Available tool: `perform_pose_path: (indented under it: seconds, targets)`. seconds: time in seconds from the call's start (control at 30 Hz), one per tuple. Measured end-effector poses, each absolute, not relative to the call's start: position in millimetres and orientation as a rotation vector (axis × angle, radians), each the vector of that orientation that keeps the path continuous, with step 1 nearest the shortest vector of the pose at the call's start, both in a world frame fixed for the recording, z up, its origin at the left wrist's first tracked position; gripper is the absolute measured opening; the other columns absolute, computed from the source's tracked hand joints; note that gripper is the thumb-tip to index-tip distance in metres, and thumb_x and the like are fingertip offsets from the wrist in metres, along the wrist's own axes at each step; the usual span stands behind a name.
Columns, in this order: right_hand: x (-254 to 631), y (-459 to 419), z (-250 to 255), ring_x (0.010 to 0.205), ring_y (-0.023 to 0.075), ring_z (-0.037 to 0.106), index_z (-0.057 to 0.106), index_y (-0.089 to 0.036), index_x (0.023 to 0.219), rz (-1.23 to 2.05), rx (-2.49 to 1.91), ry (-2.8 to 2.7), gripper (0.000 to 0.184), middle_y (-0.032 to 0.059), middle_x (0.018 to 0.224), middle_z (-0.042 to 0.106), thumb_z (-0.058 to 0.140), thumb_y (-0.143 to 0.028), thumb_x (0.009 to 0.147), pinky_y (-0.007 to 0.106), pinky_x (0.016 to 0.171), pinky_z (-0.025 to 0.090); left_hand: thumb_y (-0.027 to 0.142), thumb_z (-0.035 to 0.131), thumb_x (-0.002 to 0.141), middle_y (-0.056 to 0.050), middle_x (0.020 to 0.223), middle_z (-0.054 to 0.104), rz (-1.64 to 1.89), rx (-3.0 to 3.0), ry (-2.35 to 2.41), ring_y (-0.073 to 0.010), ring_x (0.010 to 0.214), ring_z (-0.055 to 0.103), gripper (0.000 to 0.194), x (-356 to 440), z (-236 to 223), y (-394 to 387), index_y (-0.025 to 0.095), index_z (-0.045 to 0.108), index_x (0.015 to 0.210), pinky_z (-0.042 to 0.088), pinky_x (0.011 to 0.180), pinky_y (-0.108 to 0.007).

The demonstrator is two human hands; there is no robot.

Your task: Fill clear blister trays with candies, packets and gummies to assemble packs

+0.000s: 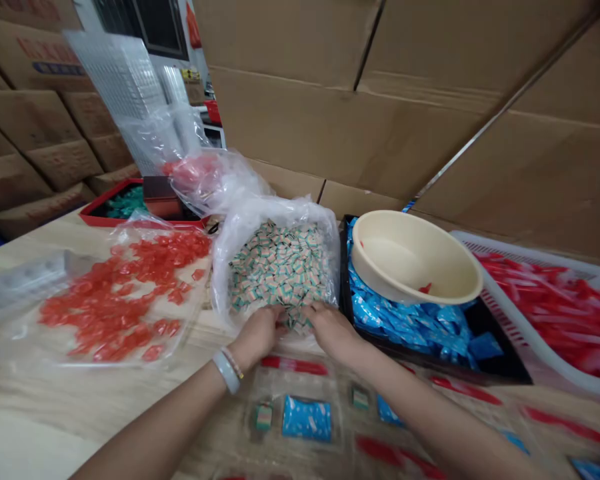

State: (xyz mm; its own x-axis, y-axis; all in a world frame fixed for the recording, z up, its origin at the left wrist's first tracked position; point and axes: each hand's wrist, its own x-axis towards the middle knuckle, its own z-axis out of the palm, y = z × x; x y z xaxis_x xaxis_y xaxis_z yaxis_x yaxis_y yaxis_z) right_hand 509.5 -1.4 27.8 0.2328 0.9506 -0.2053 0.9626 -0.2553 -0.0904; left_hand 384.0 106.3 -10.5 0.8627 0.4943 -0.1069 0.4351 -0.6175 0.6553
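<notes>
A clear plastic bag (223, 267) stands open in front of me, filled with small green-and-pink rectangular pieces (280, 263). At the bag's near side, my left hand (260, 333) has its bent fingers among the pieces, their tips partly hidden. Opposite it, my right hand (333, 330) reaches in with fingers curled down onto the pieces. Both hands look closed on pieces, though blur hides how many. Below my wrists lies a clear tray (300, 417) with a blue packet (307, 419), a green-and-pink piece (264, 417) and a red strip-like item (294, 365).
Red translucent pieces (125, 293) cover a plastic sheet at left. A cream basin (415, 257) rests on blue packets in a black tray (513, 370). The white basket (530, 320) at right holds red items. Cardboard boxes (300, 120) form a wall behind.
</notes>
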Motion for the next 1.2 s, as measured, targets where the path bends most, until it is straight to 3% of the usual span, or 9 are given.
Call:
perform_pose_path:
  seconds: [0.17, 0.37, 0.67, 0.93, 1.07, 1.2]
  targets:
    - [513.6, -1.6, 23.6, 0.095, 0.0197, 0.052, 0.048, -0.021, 0.116, -0.417, 2.352, 1.979, 0.044, 0.0089, 0.109, 0.053, 0.044, -0.007, 0.074, 0.028, 0.079, 0.040, 0.015, 0.053, 0.067, -0.003, 0.076, 0.063, 0.073, 2.250, 0.571, -0.0153, 0.068, 0.055, 0.020, 384.4, -3.5, 107.7, 0.015, 0.059, 0.087, 0.038, 0.060, -0.023]
    - [511.5, -4.6, 25.3, 0.093, 0.0204, 0.051, 0.055, -0.016, 0.100, -0.268, 2.298, 2.005, 0.026, 0.0101, 0.104, 0.051, 0.044, -0.013, 0.077, 0.029, 0.078, 0.040, 0.027, 0.054, 0.071, -0.008, 0.080, 0.059, 0.159, 2.386, 0.762, -0.0186, 0.070, 0.055, 0.018, 389.5, 0.6, 91.8, 0.013, 0.060, 0.082, 0.039, 0.061, -0.026]
    - [516.5, -7.9, 17.9, 0.084, 0.0199, 0.050, 0.060, -0.018, 0.088, -0.253, 2.209, 2.202, 0.022, 0.0077, 0.090, 0.054, 0.042, -0.010, 0.077, 0.031, 0.075, 0.038, 0.014, 0.044, 0.072, -0.004, 0.070, 0.063, 0.210, 2.300, 0.646, -0.0150, 0.066, 0.054, 0.020, 387.3, -9.2, 108.2, 0.014, 0.064, 0.074, 0.038, 0.060, -0.023]
    - [515.6, -3.4, 12.0, 0.082, 0.0145, 0.051, 0.057, -0.016, 0.087, -0.615, 2.599, 2.284, 0.017, 0.0047, 0.087, 0.055, 0.045, -0.010, 0.077, 0.024, 0.073, 0.039, 0.013, 0.044, 0.070, 0.000, 0.066, 0.062, 0.062, 2.258, 0.614, -0.0130, 0.062, 0.053, 0.023, 385.7, -5.5, 115.3, 0.013, 0.066, 0.077, 0.035, 0.055, -0.020]
    - [514.1, -3.0, 8.0, 0.090, 0.0160, 0.051, 0.060, -0.016, 0.091, -0.705, 2.560, 2.213, 0.026, 0.0065, 0.094, 0.053, 0.046, -0.004, 0.072, 0.026, 0.079, 0.039, 0.012, 0.048, 0.066, -0.004, 0.065, 0.062, 0.027, 2.286, 0.699, -0.0150, 0.060, 0.052, 0.019, 391.7, -3.6, 99.9, 0.009, 0.065, 0.074, 0.034, 0.054, -0.023]
    - [514.2, -8.4, 7.1, 0.087, 0.0154, 0.052, 0.061, -0.016, 0.083, -0.744, 2.570, 2.232, 0.026, 0.0054, 0.091, 0.053, 0.047, 0.000, 0.069, 0.026, 0.077, 0.040, 0.010, 0.048, 0.066, -0.008, 0.069, 0.062, 0.021, 2.319, 0.699, -0.0171, 0.066, 0.054, 0.017, 392.8, -4.0, 91.9, 0.008, 0.064, 0.072, 0.038, 0.060, -0.025]
